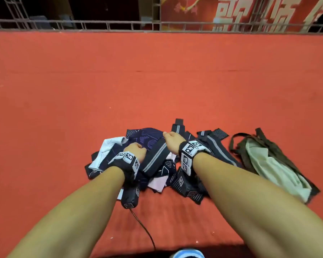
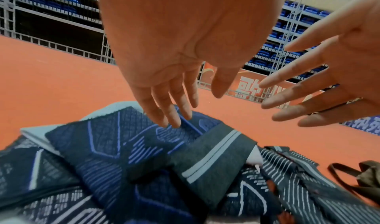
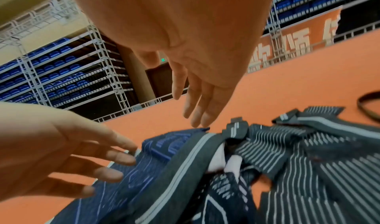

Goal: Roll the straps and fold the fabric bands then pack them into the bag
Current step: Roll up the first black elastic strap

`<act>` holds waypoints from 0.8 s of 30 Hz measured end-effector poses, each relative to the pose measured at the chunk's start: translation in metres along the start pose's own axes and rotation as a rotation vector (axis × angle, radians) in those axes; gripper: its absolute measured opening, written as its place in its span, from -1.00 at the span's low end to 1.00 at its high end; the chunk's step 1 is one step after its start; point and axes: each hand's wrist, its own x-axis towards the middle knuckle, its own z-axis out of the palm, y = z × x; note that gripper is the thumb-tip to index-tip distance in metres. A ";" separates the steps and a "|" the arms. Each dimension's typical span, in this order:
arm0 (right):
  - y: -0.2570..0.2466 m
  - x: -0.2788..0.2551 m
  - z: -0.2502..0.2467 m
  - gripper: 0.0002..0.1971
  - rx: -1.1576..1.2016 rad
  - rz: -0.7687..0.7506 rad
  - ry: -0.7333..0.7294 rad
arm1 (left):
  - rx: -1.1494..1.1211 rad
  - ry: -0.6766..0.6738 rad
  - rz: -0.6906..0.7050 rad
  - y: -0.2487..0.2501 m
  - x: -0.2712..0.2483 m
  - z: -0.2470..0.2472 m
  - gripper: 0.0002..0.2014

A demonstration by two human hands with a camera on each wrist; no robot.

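A heap of dark navy patterned fabric bands (image 1: 145, 138) and grey straps lies on the red carpet. One grey strap (image 1: 155, 157) with a pale stripe runs diagonally across the heap between my hands. My left hand (image 1: 136, 150) is over the left of the heap; in the left wrist view its straight fingers (image 2: 170, 113) touch a blue-patterned band (image 2: 115, 146). My right hand (image 1: 172, 139) hovers at the far edge of the heap, fingers (image 3: 197, 110) extended just above the band's edge and holding nothing. The olive bag (image 1: 265, 162) with a pale lining lies to the right.
White-striped dark bands (image 3: 308, 162) spread toward the bag's loop handle (image 3: 368, 107). Red carpet (image 1: 157, 81) stretches far ahead to a metal railing (image 1: 101, 25). A cable (image 1: 144, 228) trails from my left wrist toward a blue shoe (image 1: 186, 254).
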 end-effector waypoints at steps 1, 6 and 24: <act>0.003 0.004 0.007 -0.55 0.023 0.012 -0.008 | 0.000 -0.020 -0.016 -0.004 0.004 0.006 -0.85; 0.025 0.029 0.045 -0.56 0.026 0.091 -0.048 | 0.044 -0.133 -0.076 -0.033 0.016 0.030 -0.71; 0.053 0.019 0.074 -0.12 0.651 0.424 0.132 | -0.584 -0.086 0.280 0.013 -0.026 -0.013 -0.70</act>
